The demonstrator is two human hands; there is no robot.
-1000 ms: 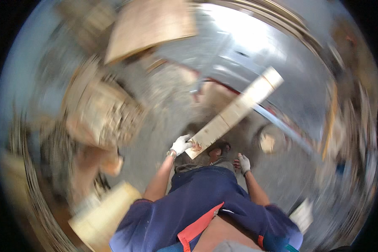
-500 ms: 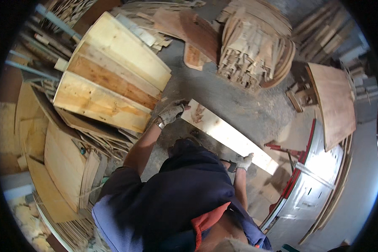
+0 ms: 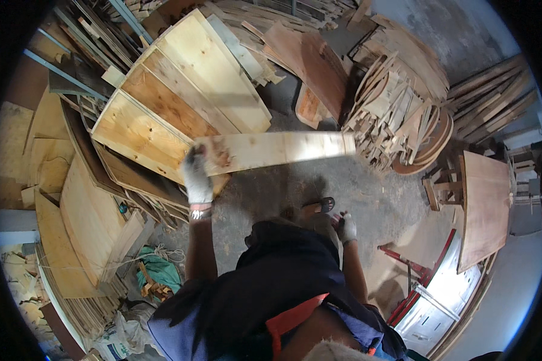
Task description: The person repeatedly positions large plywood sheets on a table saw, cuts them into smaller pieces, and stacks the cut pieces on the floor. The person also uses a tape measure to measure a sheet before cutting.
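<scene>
Head view is showing me the gloved left hand [image 3: 196, 177] gripping the long plank [image 3: 275, 150] mid-carry, not yet stacked, right hand [image 3: 346, 228] hanging loosely open, empty.

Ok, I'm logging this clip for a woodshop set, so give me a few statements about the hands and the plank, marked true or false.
1. The left hand wears a glove and holds one end of the long pale plank. True.
2. The right hand also holds the plank. False: it hangs apart from it, near the hip.
3. The plank lies flat on the concrete floor. False: it is held above it.
4. A green cloth lies lower left. True.
</scene>
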